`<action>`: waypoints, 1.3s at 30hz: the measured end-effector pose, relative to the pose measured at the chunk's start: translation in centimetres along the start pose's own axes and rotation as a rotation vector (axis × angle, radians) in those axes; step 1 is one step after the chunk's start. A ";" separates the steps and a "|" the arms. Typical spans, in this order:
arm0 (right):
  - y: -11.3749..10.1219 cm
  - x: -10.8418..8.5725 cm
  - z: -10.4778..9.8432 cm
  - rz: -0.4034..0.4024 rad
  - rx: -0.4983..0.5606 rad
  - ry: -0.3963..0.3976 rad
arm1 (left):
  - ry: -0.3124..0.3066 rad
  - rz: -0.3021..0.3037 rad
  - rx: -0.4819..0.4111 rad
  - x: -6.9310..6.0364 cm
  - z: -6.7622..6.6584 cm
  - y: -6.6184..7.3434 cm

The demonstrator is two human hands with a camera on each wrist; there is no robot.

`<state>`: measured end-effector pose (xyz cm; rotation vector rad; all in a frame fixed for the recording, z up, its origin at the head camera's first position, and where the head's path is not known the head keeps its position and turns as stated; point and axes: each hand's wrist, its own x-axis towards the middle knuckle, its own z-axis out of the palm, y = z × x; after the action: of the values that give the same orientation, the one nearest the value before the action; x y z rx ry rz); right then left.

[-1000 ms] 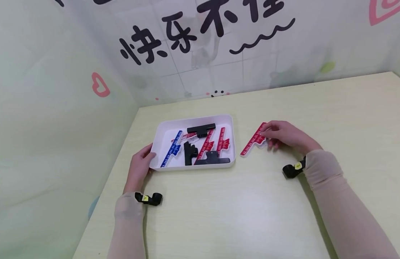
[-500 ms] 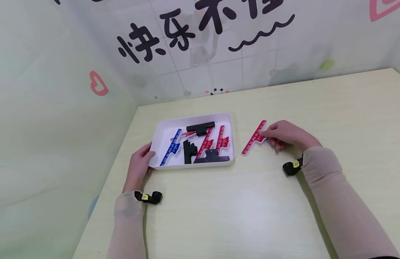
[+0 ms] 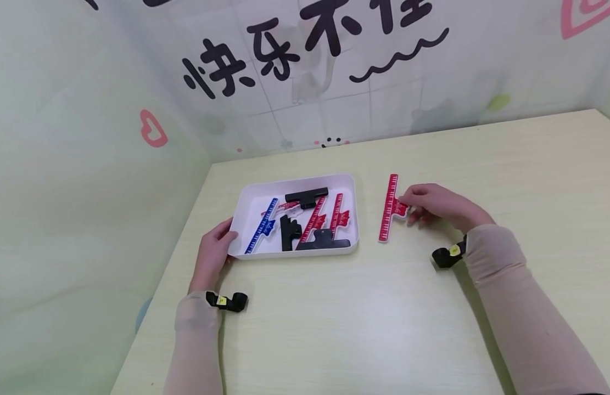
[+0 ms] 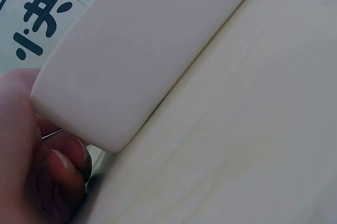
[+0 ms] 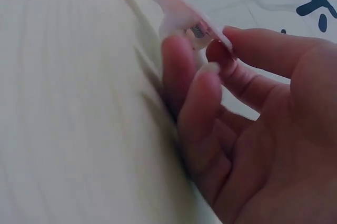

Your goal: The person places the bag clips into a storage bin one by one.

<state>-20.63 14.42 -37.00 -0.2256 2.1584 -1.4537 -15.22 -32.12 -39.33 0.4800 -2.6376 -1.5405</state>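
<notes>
My right hand (image 3: 430, 206) pinches a long red plastic clip (image 3: 389, 208) by its star-shaped tab, just right of the tray; the clip's bar carries a white keyboard-like pattern. In the right wrist view, thumb and forefinger meet on the edge of the tab, and the clip (image 5: 179, 6) is seen side-on. My left hand (image 3: 213, 255) holds the left end of a white tray (image 3: 295, 255), thumb at the rim and fingers partly hidden beneath. The left wrist view has the tray's outer wall (image 4: 121, 61) against the curled fingers (image 4: 66, 169).
Inside the tray lie a blue clip (image 3: 262, 226), three red clips and three black clips, among them one (image 3: 307, 196) along the back. Pale wooden tabletop (image 3: 334, 318) spreads in front and to the right. A printed wall sheet (image 3: 403, 71) stands behind.
The red clip in my right hand has turned from a slant to nearly straight up and down in the head view. My left hand and the tray stay put.
</notes>
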 end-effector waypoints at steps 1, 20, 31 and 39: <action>0.1 0.1 0.0 0.000 0.013 0.004 | -0.002 -0.001 -0.001 0.0 0.0 -0.1; 1.3 0.9 0.3 -0.154 0.280 0.177 | 0.005 0.022 0.023 -0.4 -0.3 -0.3; 1.0 1.3 1.2 -0.165 0.303 0.262 | -0.002 0.023 0.033 0.0 0.1 -0.1; 0.8 1.5 1.3 -0.150 0.296 0.260 | 0.000 0.016 0.030 -0.2 -0.2 0.0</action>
<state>-21.10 13.04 -38.57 -0.0965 2.1229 -1.9594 -15.03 -32.21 -39.19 0.4595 -2.6608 -1.4985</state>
